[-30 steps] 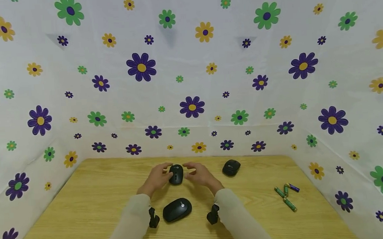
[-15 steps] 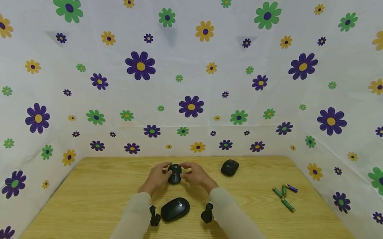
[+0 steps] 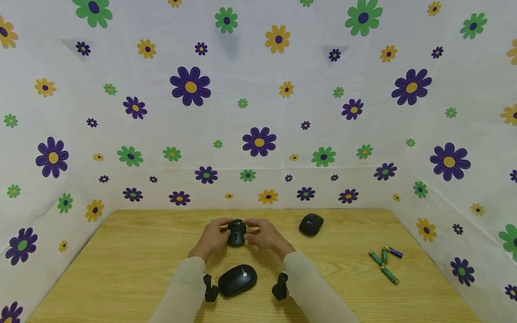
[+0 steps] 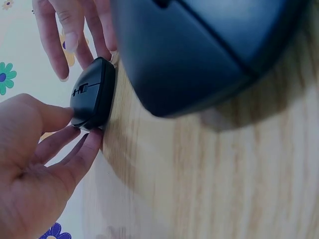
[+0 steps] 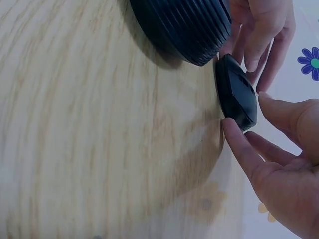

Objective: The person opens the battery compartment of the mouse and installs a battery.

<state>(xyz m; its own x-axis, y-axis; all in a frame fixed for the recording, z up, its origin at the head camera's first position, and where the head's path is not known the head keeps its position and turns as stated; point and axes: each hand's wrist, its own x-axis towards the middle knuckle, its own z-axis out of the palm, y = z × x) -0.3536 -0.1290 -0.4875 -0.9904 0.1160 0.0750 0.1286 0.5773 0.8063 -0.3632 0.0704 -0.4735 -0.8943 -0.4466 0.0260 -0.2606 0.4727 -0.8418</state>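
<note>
A small black computer mouse point(image 3: 237, 233) lies on the wooden table, its scroll wheel turned toward me. My left hand point(image 3: 211, 239) grips its left side; in the left wrist view the thumb rests on the mouse point(image 4: 92, 94) and the fingers reach its lower edge. From the other side my right hand point(image 3: 266, 236) holds it, a fingertip against the edge of the mouse point(image 5: 238, 94) and the thumb close by its top in the right wrist view. A larger black mouse point(image 3: 237, 280) sits nearer, between my forearms.
To the right at the back lies another black mouse point(image 3: 311, 224). Several green batteries point(image 3: 389, 274) and a blue battery point(image 3: 396, 253) are on the table's right side. White flowered cloth point(image 3: 255, 108) encloses the table point(image 3: 132, 265) at the back and sides.
My right hand has moved left to meet the small mouse, which both hands now hold. The near mouse, the right mouse and the batteries stay in place.
</note>
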